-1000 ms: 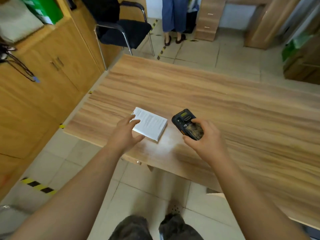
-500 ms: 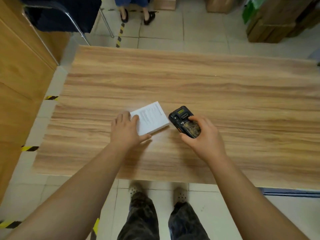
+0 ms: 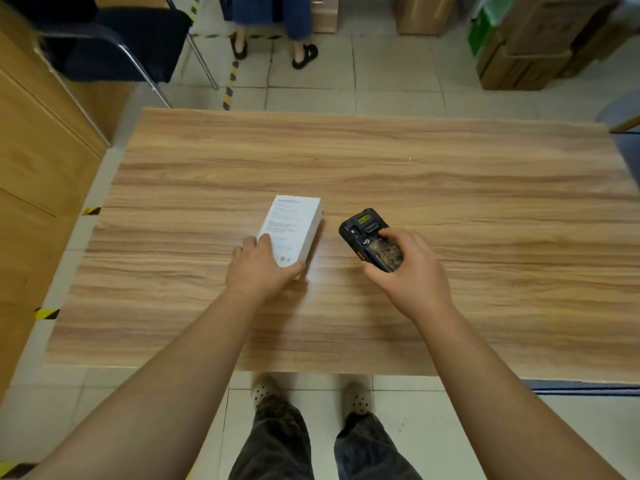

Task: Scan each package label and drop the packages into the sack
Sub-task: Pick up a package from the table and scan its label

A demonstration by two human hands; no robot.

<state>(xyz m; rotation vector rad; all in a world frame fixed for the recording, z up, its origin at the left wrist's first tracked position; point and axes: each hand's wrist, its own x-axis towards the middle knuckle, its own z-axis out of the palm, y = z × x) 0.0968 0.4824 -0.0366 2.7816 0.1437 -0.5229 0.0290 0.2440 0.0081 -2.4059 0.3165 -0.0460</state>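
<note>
A flat white package (image 3: 294, 227) with small printed text on top lies near the middle of the wooden table (image 3: 450, 188). My left hand (image 3: 258, 268) grips its near end, thumb along the near edge and fingers on the left side. My right hand (image 3: 407, 268) holds a black handheld scanner (image 3: 372, 239) just right of the package, its head pointing away from me, thumb on its face. No sack is in view.
A dark chair (image 3: 131, 46) stands at the back left beside wooden cabinets (image 3: 34, 161). Another person's legs (image 3: 273, 32) are beyond the table. Cardboard boxes (image 3: 526, 46) are stacked at the back right. My feet are under the table's near edge.
My left hand has turned the package so its long side points away from me. The camera has tilted down and the view shifted; the scanner stays in my right hand.
</note>
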